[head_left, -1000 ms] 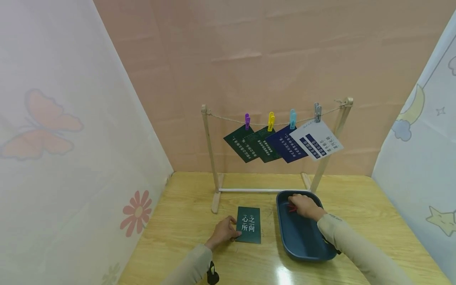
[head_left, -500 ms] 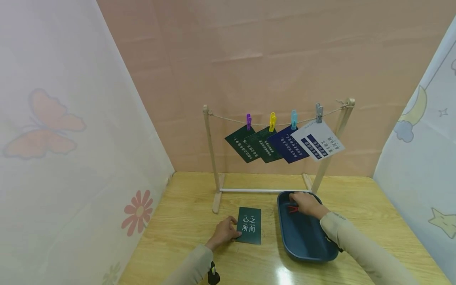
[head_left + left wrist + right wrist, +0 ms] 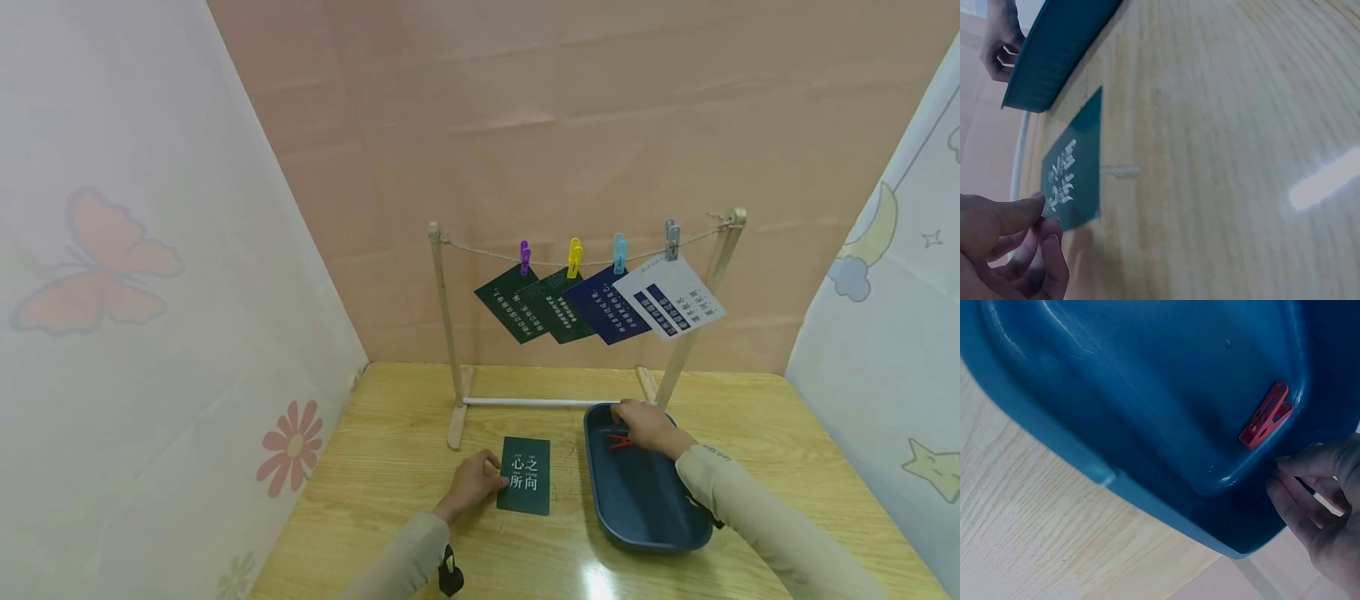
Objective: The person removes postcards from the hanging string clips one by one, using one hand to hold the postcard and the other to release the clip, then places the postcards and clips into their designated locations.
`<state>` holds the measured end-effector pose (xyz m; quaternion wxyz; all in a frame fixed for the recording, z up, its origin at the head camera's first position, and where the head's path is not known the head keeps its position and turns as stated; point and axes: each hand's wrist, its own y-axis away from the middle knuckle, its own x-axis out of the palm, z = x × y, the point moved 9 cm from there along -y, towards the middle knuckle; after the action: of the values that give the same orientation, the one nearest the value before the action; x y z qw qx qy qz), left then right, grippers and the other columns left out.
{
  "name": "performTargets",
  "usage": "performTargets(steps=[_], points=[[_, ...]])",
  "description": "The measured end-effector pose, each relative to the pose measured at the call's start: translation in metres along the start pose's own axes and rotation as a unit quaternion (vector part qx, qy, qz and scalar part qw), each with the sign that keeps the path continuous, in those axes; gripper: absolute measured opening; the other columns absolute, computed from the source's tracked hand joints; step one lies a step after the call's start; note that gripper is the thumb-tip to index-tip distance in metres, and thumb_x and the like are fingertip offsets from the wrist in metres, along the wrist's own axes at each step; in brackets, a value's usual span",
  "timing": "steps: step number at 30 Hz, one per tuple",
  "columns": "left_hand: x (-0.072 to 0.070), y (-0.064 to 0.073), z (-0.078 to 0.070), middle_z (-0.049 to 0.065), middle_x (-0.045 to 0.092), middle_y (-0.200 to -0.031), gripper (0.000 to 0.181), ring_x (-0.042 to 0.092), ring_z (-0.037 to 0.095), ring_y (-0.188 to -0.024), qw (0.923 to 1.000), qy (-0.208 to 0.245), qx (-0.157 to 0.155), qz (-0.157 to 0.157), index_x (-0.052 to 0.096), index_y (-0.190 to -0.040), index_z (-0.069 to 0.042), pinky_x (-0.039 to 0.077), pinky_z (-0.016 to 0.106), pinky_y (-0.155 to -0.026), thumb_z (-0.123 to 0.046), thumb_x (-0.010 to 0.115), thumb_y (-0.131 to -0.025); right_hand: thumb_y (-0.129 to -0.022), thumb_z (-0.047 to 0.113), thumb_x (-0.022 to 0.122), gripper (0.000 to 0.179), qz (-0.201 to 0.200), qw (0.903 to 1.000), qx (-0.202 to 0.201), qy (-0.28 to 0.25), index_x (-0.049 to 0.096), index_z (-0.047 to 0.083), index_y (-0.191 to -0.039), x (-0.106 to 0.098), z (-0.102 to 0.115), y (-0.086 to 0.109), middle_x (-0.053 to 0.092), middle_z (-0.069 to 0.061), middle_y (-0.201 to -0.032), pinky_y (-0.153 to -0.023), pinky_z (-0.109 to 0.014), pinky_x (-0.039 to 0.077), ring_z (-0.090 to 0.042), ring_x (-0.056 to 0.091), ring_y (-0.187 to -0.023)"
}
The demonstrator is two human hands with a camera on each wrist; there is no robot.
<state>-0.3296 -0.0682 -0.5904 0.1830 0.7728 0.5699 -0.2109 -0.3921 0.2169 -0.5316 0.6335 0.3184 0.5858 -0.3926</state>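
My left hand [image 3: 474, 483] pinches the left edge of a dark green card [image 3: 1088, 159] with white characters, thumb over it and fingers below. The card lies at the wooden table, its held corner by my fingertips. My right hand [image 3: 647, 425] is over the far end of a blue plastic tub [image 3: 637, 508], near its rim. Thumb and fingers are loosely bent there, with nothing seen between them. A red clothespin [image 3: 1266, 415] lies on the tub floor, a little apart from those fingertips.
Behind stands a wooden frame [image 3: 447, 325] with a string [image 3: 483, 250]. Cards hang from it by purple [image 3: 525, 257], yellow [image 3: 574, 257], light blue [image 3: 619, 252] and grey [image 3: 672, 240] clothespins. A white bar [image 3: 532, 402] joins the frame's feet near the tub's far end.
My right hand has drawn slightly back from the red clothespin, which shows more fully now. My left thumb has shifted a little up along the card's edge. The head view has moved slightly.
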Motion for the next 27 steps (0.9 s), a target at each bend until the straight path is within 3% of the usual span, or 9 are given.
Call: performTargets(steps=[5, 12, 17, 20, 25, 27], points=[[0.0, -0.004, -0.017, 0.003, 0.061, -0.071, 0.02, 0.059, 0.014, -0.058, 0.9996, 0.019, 0.019, -0.009, 0.062, -0.106, 0.006, 0.048, 0.025, -0.051, -0.005, 0.07, -0.092, -0.075, -0.014, 0.068, 0.026, -0.025, 0.9996, -0.016, -0.001, 0.058, 0.008, -0.085, -0.008, 0.006, 0.003, 0.056, -0.003, -0.077, -0.057, -0.038, 0.049, -0.018, 0.052, -0.065], [-0.002, -0.01, -0.042, 0.007, 0.063, -0.078, 0.021, 0.067, 0.038, -0.07, 0.9964, 0.071, 0.046, -0.009, 0.061, -0.108, 0.007, 0.058, 0.039, -0.059, -0.007, 0.068, -0.094, -0.083, -0.008, 0.064, 0.014, -0.079, 0.9956, -0.048, -0.013, 0.062, 0.005, -0.088, -0.028, 0.017, 0.005, 0.059, -0.005, -0.081, -0.06, -0.04, 0.053, -0.023, 0.059, -0.068], [-0.004, -0.012, -0.052, 0.006, 0.063, -0.077, 0.021, 0.066, 0.043, -0.072, 0.9965, 0.067, 0.049, -0.012, 0.061, -0.108, 0.005, 0.052, 0.027, -0.052, -0.008, 0.069, -0.094, -0.087, -0.001, 0.066, 0.009, -0.081, 0.9957, -0.043, -0.013, 0.065, 0.006, -0.092, -0.03, 0.021, 0.005, 0.063, -0.006, -0.085, -0.06, -0.041, 0.054, -0.024, 0.063, -0.071], [-0.008, -0.013, -0.058, 0.007, 0.064, -0.078, 0.021, 0.067, 0.04, -0.07, 0.9958, 0.065, 0.061, -0.021, 0.061, -0.108, 0.006, 0.05, 0.023, -0.051, -0.006, 0.069, -0.093, -0.089, 0.002, 0.067, 0.006, -0.091, 0.9947, -0.046, -0.012, 0.065, 0.006, -0.093, -0.031, 0.022, 0.004, 0.063, -0.005, -0.084, -0.059, -0.041, 0.054, -0.023, 0.062, -0.069], [-0.014, -0.018, -0.066, 0.005, 0.065, -0.081, 0.02, 0.066, 0.017, -0.066, 0.9945, 0.065, 0.07, -0.044, 0.063, -0.108, 0.004, 0.054, 0.024, -0.055, -0.008, 0.07, -0.093, -0.09, 0.004, 0.067, 0.004, -0.118, 0.9921, -0.043, -0.006, 0.064, 0.007, -0.09, -0.033, 0.019, 0.003, 0.061, -0.003, -0.08, -0.055, -0.038, 0.052, -0.018, 0.058, -0.064], [-0.015, -0.019, -0.067, 0.004, 0.065, -0.081, 0.018, 0.066, 0.014, -0.066, 0.9944, 0.067, 0.066, -0.048, 0.064, -0.107, 0.001, 0.055, 0.024, -0.056, -0.009, 0.07, -0.093, -0.091, 0.005, 0.067, 0.006, -0.124, 0.9915, -0.039, -0.004, 0.064, 0.009, -0.088, -0.033, 0.017, 0.003, 0.06, -0.001, -0.079, -0.053, -0.037, 0.05, -0.017, 0.056, -0.063]])
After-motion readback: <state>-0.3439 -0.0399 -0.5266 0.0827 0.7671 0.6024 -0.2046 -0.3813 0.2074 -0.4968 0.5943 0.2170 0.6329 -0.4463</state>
